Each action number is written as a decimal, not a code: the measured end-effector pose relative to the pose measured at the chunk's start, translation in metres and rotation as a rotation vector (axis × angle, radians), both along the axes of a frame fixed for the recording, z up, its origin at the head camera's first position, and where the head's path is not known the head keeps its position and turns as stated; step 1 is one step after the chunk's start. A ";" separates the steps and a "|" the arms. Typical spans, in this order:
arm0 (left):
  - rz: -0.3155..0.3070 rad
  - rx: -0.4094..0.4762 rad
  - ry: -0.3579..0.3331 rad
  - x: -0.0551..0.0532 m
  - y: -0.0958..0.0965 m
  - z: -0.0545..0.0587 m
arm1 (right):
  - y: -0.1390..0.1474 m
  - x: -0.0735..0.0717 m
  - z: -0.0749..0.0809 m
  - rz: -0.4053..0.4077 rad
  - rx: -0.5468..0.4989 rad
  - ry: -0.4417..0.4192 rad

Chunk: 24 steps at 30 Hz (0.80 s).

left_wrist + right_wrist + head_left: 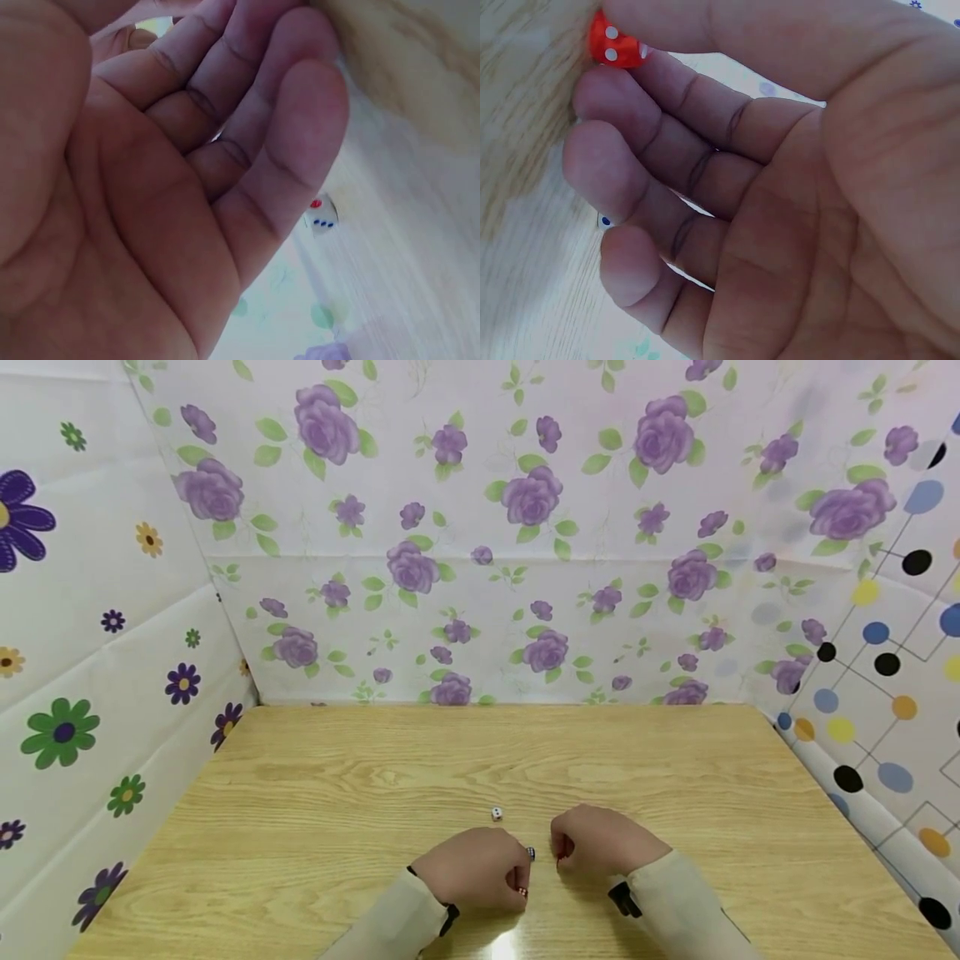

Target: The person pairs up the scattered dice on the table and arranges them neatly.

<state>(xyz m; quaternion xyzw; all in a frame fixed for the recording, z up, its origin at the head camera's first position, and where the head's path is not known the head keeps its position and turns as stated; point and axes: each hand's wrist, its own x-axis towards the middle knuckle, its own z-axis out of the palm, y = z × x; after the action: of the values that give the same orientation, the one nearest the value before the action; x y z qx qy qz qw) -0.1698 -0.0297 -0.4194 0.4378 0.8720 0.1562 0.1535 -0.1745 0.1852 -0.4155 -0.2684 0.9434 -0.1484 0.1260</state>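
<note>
Your sleeves [393, 914] come in over the near edge of the table [360, 760], each ending in a dark strap [624, 899] at the wrist. Your left hand [474, 870] is palm-inward with curled fingers, pinching a red die [522, 892] with pale pips between thumb and fingertip, low over the table. Your right hand [606, 842] faces it, well apart from the far edge; its thumb and forefinger pinch a second red die [615, 41], which shows you two white pips in the right wrist view. That hand's other three fingers bend loosely beneath. Between your hands, on the table, sits a dark die [531, 853], just beside the left hand's knuckles and partly hidden by them. The white die [497, 814] lies farther towards the far edge, about midway between the left and right edges; your left wrist view shows one red pip and three blue ones on it. A rose-patterned cloth [465, 602] rises along the far edge, a daisy-patterned one [142, 668] at the left edge, and a dotted one [930, 710] at the right.
</note>
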 end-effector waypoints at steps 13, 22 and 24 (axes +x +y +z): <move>0.061 0.093 -0.048 -0.020 -0.018 0.010 | 0.003 -0.006 0.003 -0.014 -0.023 0.083; 0.186 0.193 -0.001 -0.033 -0.021 0.008 | 0.003 -0.011 0.006 -0.090 -0.073 0.184; 0.225 0.221 0.029 -0.034 -0.020 0.007 | 0.003 -0.013 0.006 -0.114 -0.086 0.217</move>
<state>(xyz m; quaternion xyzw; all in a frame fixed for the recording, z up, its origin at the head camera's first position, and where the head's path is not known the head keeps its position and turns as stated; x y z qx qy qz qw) -0.2040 -0.0495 -0.4126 0.3538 0.8951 0.2613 0.0735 -0.1876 0.1877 -0.4091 -0.2342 0.9580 -0.1655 0.0033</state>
